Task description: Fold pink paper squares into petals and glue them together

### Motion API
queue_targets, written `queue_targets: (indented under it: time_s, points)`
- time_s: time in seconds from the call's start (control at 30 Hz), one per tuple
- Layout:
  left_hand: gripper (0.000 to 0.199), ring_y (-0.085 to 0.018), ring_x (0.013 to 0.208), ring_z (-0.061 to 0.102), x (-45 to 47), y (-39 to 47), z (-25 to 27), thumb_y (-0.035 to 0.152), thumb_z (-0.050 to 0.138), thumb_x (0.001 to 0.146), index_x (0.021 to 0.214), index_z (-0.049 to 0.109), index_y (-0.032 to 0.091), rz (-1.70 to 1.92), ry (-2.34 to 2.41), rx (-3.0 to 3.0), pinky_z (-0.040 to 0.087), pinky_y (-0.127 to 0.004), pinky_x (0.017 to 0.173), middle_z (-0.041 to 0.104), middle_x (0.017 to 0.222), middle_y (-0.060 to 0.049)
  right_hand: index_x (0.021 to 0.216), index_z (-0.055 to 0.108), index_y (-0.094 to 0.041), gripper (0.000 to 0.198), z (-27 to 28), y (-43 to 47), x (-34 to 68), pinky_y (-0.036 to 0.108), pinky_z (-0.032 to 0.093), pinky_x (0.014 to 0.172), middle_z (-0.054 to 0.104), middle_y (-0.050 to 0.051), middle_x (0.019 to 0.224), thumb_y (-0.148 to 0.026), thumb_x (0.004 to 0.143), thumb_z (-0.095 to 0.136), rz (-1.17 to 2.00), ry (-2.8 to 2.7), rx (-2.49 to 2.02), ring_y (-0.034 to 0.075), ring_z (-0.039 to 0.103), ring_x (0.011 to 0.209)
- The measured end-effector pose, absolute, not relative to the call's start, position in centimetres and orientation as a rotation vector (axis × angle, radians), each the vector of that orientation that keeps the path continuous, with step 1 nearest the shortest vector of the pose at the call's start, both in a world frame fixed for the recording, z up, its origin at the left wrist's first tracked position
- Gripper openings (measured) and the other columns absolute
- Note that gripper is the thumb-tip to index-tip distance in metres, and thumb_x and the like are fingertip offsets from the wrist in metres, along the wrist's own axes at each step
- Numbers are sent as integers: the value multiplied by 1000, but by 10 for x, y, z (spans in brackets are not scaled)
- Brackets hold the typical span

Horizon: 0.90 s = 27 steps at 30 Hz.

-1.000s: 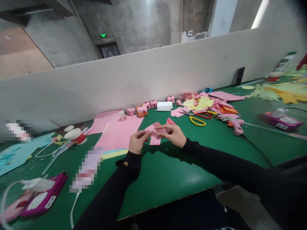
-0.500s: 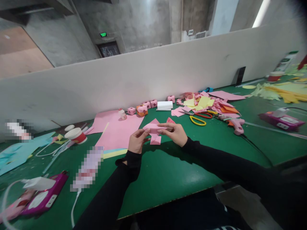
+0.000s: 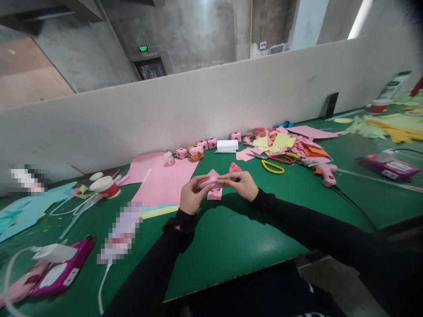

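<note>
Paper [image 3: 209, 181], pink and creased, is up in the fingers just above the green table [image 3: 251, 237], and the folding looks part done! Left hand [image 3: 191, 196]: thumb against fingers, a narrow pinch on 1 end. Right hand [image 3: 243, 185]: fingertips drawn together on the other, and that makes 2 hands on 1 small strip. More pink paper [image 3: 214, 194] shows right below, flat and squared off; whether it joins the held strip, I cannot tell. Near the right hand sits a folded pink piece [image 3: 235, 167], its edge turned up.

What's done? Look to the partition [image 3: 198, 105]: boxy pink shapes [image 3: 212, 143] with dark openings line up there, apparently complete. What's left? The held strip seems well short of such a form, judging by its soft, flattish bend, and broad smooth sheets [image 3: 165, 182] lie uncut on the left. Over on the right, a ragged heap of scraps [image 3: 280, 141], scissors [image 3: 272, 167] with glossy yellow loops, and a pink plastic glue gun [image 3: 327, 174] trailing its black cord
</note>
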<state>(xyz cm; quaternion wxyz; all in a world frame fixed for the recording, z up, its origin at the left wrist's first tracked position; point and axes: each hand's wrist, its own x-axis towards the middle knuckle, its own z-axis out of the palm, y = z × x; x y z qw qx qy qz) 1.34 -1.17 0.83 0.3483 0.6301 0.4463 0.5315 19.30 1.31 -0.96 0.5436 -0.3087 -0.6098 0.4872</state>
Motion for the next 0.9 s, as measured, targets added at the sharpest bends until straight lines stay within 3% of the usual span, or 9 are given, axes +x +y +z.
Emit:
queue_targets:
  time_s: [0.27,0.5,0.8,0.9]
  points:
    - [30,-19,79,63,10,-9,5,39,73,67,86,72,15,1386,1235,1677,52,-33,74,69,83,-7,82,76,-25,22,-11,18,196,44,58,71,73,3,72,-40,66,76,1180,-1486,-734,20,66,66]
    - [21,-13,74,53,5,-6,7,39,76,61,76,75,24,1449,1382,1855,50,-26,68,46,76,0,83,75,-22,28,-15,21,197,45,57,77,73,5,76,-44,65,75,1259,-1509,-733,23,67,74]
    - [17,-11,66,51,5,-5,7,36,76,62,69,73,21,1437,1331,1861,49,-28,68,47,71,1,90,73,-19,35,-14,20,197,35,56,69,71,4,73,-45,66,73,1291,-1560,-750,18,65,69]
    - [16,-11,66,50,6,-6,7,35,76,63,68,73,20,1440,1318,1868,48,-27,68,47,68,1,91,74,-19,34,-12,18,197,31,52,67,68,4,73,-44,67,72,1161,-1654,-772,16,62,70]
